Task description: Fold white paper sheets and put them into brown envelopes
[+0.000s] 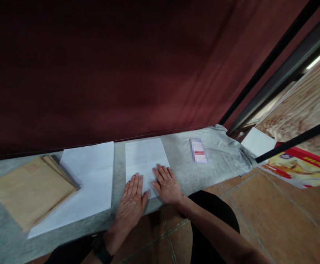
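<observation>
Evidently, the left hand (131,201) and right hand (168,186) are resting on the white paper (145,157) lying on the bench (183,174), fingers (134,186) extending loosely, gripping nothing. Probably it's light, thin, easily creasing; its far corners are offering good holds.

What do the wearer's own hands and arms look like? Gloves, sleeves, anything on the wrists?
Left hand and right hand are both ungloved. A dark band, possibly a watch, circles the left wrist; the right wrist has nothing on it. No sleeve shows on the right forearm.
</observation>
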Motion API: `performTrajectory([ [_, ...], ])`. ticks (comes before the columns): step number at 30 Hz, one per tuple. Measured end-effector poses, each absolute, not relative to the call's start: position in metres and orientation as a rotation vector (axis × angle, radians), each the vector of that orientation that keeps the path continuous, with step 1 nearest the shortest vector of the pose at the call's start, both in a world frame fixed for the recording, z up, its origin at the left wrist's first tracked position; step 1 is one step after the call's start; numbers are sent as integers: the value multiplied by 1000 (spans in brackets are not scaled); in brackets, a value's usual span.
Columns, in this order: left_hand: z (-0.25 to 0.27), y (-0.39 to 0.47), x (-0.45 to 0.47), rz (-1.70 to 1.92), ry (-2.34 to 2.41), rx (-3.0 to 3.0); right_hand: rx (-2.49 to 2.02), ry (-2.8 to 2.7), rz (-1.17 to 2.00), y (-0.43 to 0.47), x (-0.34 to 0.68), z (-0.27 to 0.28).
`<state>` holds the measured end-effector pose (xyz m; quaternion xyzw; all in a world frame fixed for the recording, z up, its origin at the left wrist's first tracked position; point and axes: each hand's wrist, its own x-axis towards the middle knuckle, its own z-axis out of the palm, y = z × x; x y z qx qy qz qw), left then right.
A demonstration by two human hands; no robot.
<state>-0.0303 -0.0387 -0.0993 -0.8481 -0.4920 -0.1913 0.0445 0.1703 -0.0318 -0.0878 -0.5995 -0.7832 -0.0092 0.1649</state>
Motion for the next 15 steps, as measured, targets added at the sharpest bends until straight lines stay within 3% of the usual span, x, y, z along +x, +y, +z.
performTrajectory([
  [15,-84,-4,-7,-550,-1577,-2588,-1817,-2119,63,-5,190,-74],
])
